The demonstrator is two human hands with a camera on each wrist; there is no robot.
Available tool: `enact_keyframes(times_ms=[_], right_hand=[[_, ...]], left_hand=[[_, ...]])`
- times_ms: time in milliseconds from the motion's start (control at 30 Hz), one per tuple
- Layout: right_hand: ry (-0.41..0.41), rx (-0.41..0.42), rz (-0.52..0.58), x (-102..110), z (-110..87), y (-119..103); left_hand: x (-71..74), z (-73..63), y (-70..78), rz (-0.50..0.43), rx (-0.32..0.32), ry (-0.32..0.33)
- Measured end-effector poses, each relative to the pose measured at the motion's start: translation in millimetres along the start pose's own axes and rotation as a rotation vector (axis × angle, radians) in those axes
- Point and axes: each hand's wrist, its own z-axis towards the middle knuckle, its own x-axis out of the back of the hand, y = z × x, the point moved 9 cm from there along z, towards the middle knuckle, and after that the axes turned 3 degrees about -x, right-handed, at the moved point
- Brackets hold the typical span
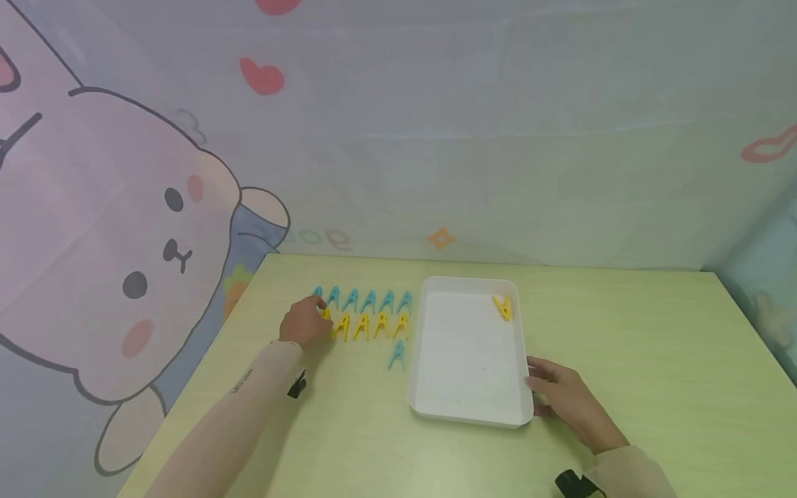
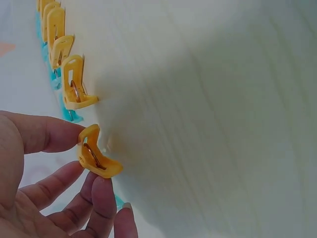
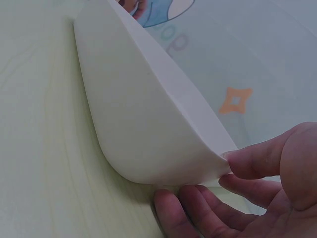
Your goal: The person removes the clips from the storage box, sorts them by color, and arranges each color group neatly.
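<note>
My left hand (image 1: 305, 322) is at the left end of two rows of clothespins, pinching a yellow clothespin (image 2: 99, 156) between thumb and fingertips. Behind it runs a row of several blue clothespins (image 1: 369, 302); the leftmost is partly hidden by the hand. Several yellow clothespins (image 1: 362, 328) form the nearer row. One blue clothespin (image 1: 397, 355) lies alone in front of the right end. To the right is a white tray (image 1: 471, 360) with one yellow clothespin (image 1: 502, 308) in its far right corner. My right hand (image 1: 571, 402) grips the tray's right rim, thumb on the edge.
The pale green-yellow table (image 1: 647, 346) extends to the right of the tray and in front of it. A printed cloth (image 1: 529, 138) with a cartoon rabbit and hearts hangs along the table's far and left sides.
</note>
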Motion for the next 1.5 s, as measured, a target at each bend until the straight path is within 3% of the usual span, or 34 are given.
enact_keyframes(times_ms=[400, 633, 767, 867, 1033, 1167, 1333, 1500], right_hand=[[-0.014, 0.012, 0.004, 1, 2.6, 2], [-0.024, 0.010, 0.002, 2, 0.7, 1], [-0.024, 0.010, 0.004, 2, 0.3, 1], [-0.009, -0.002, 0.005, 3, 1.1, 2], [0.010, -0.022, 0.004, 2, 3.4, 3], [0.007, -0.019, 0.000, 1, 1.9, 3], [0.006, -0.007, 0.000, 1, 0.3, 2], [0.005, 0.005, 0.010, 1, 0.9, 2]], left_hand=[[-2.3, -2.3, 3.8, 0.008, -0.033, -0.001], [-3.3, 1.2, 3.0, 0.029, -0.014, 0.007], [4.2, 1.0, 15.5, -0.012, -0.030, 0.057], [13.6, 0.5, 37.4, -0.085, -0.123, 0.136], [28.5, -7.5, 83.9, -0.274, -0.356, 0.270], [33.2, -17.5, 118.6, -0.399, -0.537, 0.356], [32.7, -30.3, 156.7, -0.478, -0.753, 0.480], [21.2, -35.0, 191.4, -0.488, -0.851, 0.497]])
